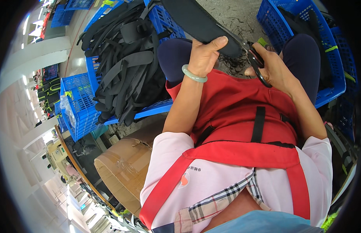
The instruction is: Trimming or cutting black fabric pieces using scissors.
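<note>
My left hand [203, 55], with a pale bangle [194, 73] at its wrist, grips a long black padded strap [200, 22] near its rounded end. The strap runs up past the top edge of the view. In my right hand [276, 66] is a pair of scissors with dark handles [255, 61], fingers wrapped round the loops. Its blades lie along the strap's edge, close to the rounded end. Whether the blades touch the fabric I cannot tell. Both hands are above my red apron [234, 97], between my knees.
On the left, a blue crate [141, 113] is heaped with black straps [128, 73]. Another blue crate [328, 95] with dark pieces stands at the right. Dark scraps [236, 64] litter the floor between my legs. A cardboard box [124, 165] and a blue basket [77, 103] are at the left.
</note>
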Demonstrator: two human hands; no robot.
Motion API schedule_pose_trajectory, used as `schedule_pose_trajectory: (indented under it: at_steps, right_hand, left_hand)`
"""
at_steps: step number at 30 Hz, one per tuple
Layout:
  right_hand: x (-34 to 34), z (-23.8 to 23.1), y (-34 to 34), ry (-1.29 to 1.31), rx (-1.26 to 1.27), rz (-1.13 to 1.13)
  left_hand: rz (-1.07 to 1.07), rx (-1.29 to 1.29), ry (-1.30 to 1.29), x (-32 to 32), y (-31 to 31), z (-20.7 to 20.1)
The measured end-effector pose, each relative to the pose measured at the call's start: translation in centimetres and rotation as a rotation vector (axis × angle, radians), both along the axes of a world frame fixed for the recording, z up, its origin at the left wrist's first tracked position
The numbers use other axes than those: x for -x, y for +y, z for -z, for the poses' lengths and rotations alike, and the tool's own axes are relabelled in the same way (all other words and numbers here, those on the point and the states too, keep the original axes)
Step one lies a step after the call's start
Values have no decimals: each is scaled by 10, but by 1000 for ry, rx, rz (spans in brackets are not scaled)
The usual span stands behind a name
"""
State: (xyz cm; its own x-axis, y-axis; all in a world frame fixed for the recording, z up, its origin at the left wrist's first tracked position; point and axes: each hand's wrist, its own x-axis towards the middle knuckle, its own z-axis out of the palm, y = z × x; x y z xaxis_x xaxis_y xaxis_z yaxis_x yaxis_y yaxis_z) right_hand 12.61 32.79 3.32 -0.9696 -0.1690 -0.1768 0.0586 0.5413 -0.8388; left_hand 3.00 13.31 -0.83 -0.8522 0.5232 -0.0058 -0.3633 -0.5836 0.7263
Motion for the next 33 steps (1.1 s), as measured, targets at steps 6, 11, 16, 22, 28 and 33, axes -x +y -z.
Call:
schedule_pose_trajectory:
  at_steps: [6,11,16,22,28,33]
  right_hand:
    - [0,5,1,-56,83,67]
    - [2,9,-2,-51,17,49]
    - [7,4,-6,-11,100,-25]
    - [7,7,-8,43,29,6]
    - [8,20,-2,-10,39,35]
    - [5,4,4,43,12,-11]
  left_hand:
    - [-20,-56,-118,8,-8,-7]
    - [-60,-54,-136,10,-7,-9]
    - [-36,-27,-8,9,-6,-1]
    - [-36,-26,1,3,-2,-4]
    - [-28,-78,-28,3,1,-3]
    - [-27,-60,-44,2,-4,-5]
